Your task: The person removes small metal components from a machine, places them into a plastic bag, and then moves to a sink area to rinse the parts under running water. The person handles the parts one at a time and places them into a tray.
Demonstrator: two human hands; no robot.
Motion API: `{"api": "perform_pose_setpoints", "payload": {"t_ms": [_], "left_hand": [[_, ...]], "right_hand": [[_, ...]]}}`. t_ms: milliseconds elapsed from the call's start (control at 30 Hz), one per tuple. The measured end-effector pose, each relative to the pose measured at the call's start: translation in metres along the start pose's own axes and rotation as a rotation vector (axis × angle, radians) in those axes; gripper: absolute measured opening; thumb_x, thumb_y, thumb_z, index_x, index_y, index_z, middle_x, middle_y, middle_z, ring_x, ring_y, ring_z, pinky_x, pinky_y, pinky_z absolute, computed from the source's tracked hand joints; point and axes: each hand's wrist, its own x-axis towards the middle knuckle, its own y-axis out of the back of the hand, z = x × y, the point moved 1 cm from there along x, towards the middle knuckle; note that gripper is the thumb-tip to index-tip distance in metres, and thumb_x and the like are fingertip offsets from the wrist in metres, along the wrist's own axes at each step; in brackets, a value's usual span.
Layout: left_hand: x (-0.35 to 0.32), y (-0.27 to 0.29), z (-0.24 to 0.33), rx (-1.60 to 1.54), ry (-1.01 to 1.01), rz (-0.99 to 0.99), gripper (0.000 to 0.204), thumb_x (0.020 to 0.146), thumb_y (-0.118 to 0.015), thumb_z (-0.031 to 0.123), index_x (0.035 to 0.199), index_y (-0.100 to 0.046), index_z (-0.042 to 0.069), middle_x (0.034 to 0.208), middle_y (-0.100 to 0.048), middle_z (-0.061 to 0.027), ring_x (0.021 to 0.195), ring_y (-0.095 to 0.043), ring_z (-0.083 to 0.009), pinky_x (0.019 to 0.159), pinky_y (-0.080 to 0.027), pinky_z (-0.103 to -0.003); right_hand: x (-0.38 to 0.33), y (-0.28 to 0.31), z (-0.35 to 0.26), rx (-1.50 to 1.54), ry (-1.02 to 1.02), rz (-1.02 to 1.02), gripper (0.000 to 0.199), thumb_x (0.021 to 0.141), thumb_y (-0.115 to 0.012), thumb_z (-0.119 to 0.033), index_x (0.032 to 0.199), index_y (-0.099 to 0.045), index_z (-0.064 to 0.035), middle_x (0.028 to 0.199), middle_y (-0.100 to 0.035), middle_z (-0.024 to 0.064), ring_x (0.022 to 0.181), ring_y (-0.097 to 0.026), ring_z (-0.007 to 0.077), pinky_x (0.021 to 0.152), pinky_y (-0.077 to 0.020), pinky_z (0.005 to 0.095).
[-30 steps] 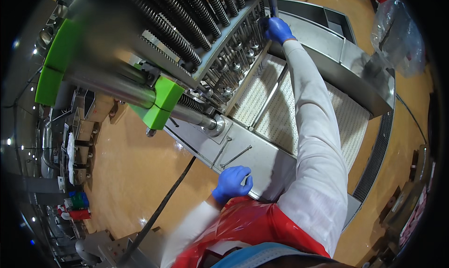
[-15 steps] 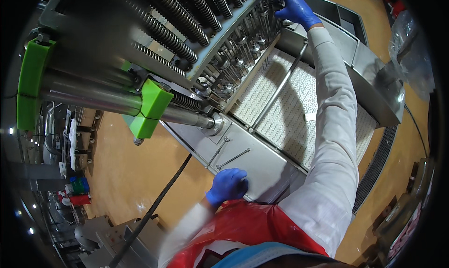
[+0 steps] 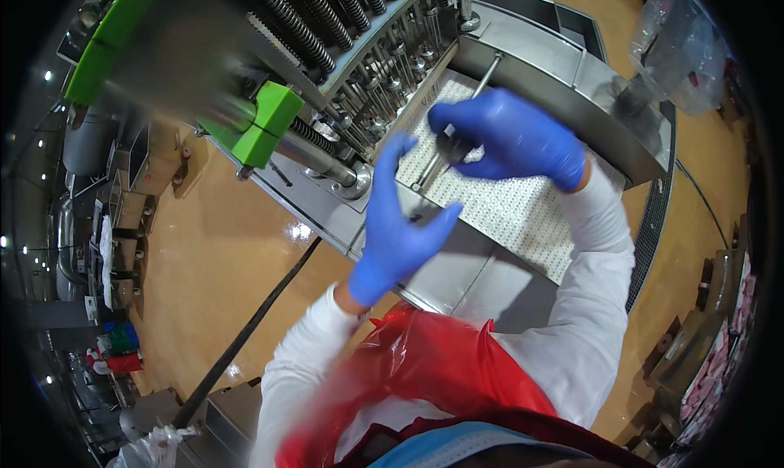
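My right hand (image 3: 523, 137), in a blue glove, is closed on a small dark metal part (image 3: 452, 145) above the belt. Its exact kind is blurred and partly covered by the fingers. Facing it from the left is my left hand (image 3: 396, 235), also blue-gloved, open with thumb and fingers spread and nothing in them. Below the hands lies a white perforated conveyor belt (image 3: 523, 219), crossed by a metal rod (image 3: 486, 78). A bank of metal needles (image 3: 392, 72) stands beyond my left hand, under a row of coil springs (image 3: 298, 27).
Green blocks (image 3: 265, 123) clamp a thick steel shaft (image 3: 318, 159) at the left. A curved steel side wall (image 3: 563, 100) borders the belt on the right. A black cable (image 3: 253, 325) runs over the orange floor (image 3: 196, 264). Clear plastic (image 3: 682, 51) hangs at the upper right.
My right hand has come back from the far end of the machine, now with the dark metal part in it. My left hand has risen and opened, moving forward over the machine's near edge.
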Motion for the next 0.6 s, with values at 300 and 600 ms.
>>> {"api": "perform_pose_setpoints", "payload": {"t_ms": [300, 600], "left_hand": [[0.012, 0.016, -0.005, -0.483, 0.489, 0.082, 0.026, 0.101, -0.061, 0.005, 0.124, -0.052, -0.002, 0.089, -0.066, -0.0063, 0.077, -0.059, -0.0095, 0.073, -0.047, -0.025], [-0.079, 0.083, 0.038, -0.278, 0.595, 0.215, 0.032, 0.098, -0.064, -0.001, 0.127, -0.051, 0.0, 0.092, -0.066, -0.0093, 0.082, -0.061, -0.0125, 0.076, -0.05, -0.027]], "right_hand": [[0.036, -0.021, 0.233, -0.265, -0.562, 0.181, 0.049, 0.081, -0.077, -0.015, 0.128, -0.066, -0.0076, 0.1, -0.075, 0.02, 0.094, -0.075, 0.0323, 0.089, -0.0585, 0.0419], [0.083, -0.057, 0.294, -0.439, -0.589, 0.134, 0.03, 0.075, -0.079, -0.023, 0.099, -0.077, -0.0051, 0.099, -0.075, 0.0208, 0.095, -0.072, 0.0397, 0.088, -0.0588, 0.0479]]}}
